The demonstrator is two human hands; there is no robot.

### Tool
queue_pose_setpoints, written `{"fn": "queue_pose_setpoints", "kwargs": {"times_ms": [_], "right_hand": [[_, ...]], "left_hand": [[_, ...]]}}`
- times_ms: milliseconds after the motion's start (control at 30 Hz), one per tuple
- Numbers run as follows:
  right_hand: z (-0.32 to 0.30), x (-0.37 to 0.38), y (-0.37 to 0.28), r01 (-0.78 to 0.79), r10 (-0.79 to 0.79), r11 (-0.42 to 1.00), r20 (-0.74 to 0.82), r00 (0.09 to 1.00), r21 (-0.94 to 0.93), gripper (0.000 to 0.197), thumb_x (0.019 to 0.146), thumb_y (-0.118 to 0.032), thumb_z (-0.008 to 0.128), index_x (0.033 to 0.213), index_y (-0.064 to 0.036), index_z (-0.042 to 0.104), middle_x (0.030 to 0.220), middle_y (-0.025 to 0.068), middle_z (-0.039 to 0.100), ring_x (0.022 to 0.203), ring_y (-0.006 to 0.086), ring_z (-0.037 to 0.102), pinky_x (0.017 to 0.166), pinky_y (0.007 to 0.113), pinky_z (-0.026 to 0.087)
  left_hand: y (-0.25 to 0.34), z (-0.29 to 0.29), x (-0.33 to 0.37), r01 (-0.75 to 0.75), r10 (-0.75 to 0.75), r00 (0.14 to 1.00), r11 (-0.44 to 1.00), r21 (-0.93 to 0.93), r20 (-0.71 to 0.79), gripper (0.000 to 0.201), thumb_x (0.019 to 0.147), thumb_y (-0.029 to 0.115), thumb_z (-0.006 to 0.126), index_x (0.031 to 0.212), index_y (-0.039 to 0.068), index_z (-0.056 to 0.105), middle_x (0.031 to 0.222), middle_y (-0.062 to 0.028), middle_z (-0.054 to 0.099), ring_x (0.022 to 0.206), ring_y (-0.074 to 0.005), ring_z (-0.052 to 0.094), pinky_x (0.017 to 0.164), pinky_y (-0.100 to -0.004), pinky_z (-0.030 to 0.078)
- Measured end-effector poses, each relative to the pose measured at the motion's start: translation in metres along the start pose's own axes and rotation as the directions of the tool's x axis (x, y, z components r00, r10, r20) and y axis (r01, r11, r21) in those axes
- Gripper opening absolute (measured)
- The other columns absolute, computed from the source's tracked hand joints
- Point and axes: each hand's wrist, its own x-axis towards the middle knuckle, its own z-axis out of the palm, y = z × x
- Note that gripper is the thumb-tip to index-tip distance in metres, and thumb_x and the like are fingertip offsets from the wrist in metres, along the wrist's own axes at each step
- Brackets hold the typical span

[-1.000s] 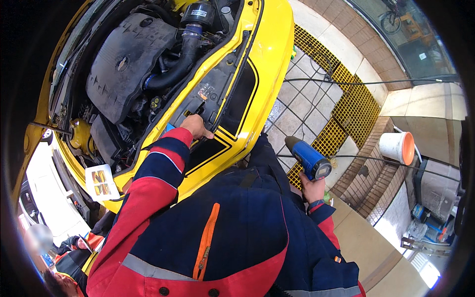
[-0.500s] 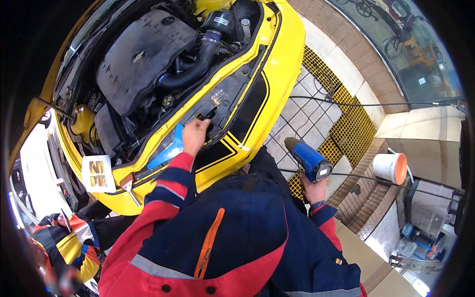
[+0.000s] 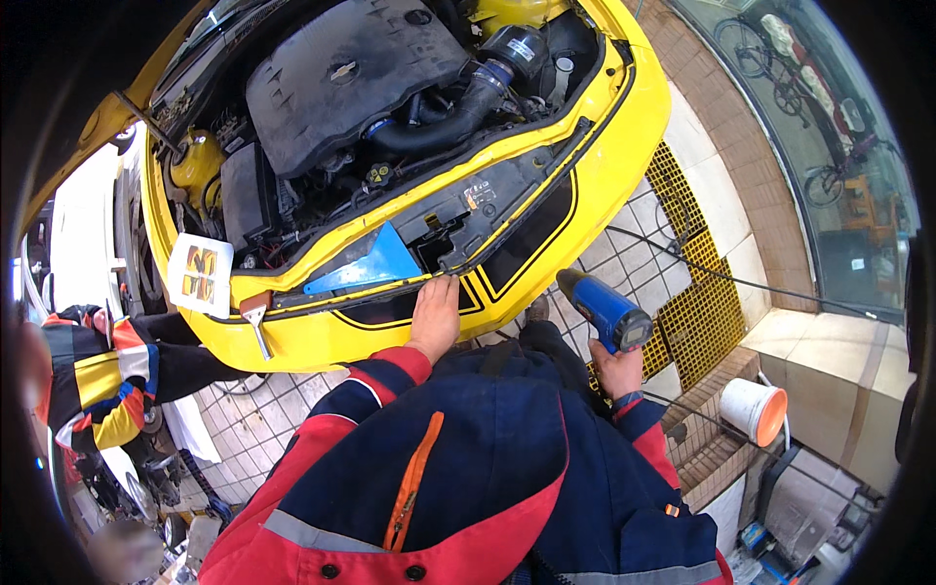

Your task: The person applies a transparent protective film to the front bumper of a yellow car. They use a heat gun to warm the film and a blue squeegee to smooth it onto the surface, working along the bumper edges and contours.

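Observation:
My left hand (image 3: 436, 317) rests with flat fingers on the front edge of the yellow car (image 3: 624, 166), beside the black grille trim with its yellow lines. It holds nothing. My right hand (image 3: 617, 372) grips a blue heat gun (image 3: 603, 307) off the car's front, its dark nozzle tilted up and left. A blue triangular plastic squeegee (image 3: 375, 261) lies on the black panel behind the bumper edge, just above my left hand. Farther left on the bumper are a scraper (image 3: 256, 317) with a brown end and a white sheet (image 3: 202, 275) carrying yellow-and-black pieces.
Under the raised hood lies the engine cover (image 3: 341, 93), with a black intake pipe (image 3: 448, 127). A cable (image 3: 731, 281) runs across the floor at right, over yellow grating (image 3: 697, 312). A white-and-orange bucket (image 3: 756, 409) stands lower right. Another person (image 3: 97, 380) is at left.
My left hand has drawn back from the slot in the black panel to the bumper's front edge. My view has shifted, and the heat gun stays in my right hand.

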Motion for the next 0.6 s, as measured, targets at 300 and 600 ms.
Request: {"fn": "queue_pose_setpoints", "kwargs": {"times_ms": [300,600], "right_hand": [[-0.011,0.044,-0.071,-0.072,0.026,0.987,0.295,0.955,0.146,0.029,0.098,-0.003,0.083,0.123,-0.0043,0.068,0.088,-0.0011,0.070,0.069,0.0095,0.063,0.061,0.029,0.051],[0.014,0.080,-0.101,0.248,-0.172,0.957,0.393,0.903,-0.152,0.037,0.097,-0.013,0.083,0.131,-0.0015,0.075,0.110,0.0144,0.080,0.097,0.0256,0.076,0.087,0.038,0.059]], "left_hand": [[0.018,0.006,0.020,0.093,-0.106,0.992,0.981,0.172,0.064,0.037,0.094,0.010,0.062,0.128,-0.004,0.069,0.115,-0.0165,0.065,0.115,-0.0355,0.063,0.103,-0.0455,0.052],[0.022,0.015,0.025,0.114,-0.124,0.991,0.974,0.194,0.042,0.031,0.093,0.010,0.062,0.120,-0.004,0.068,0.112,-0.0171,0.065,0.111,-0.0362,0.064,0.104,-0.0459,0.054]]}}
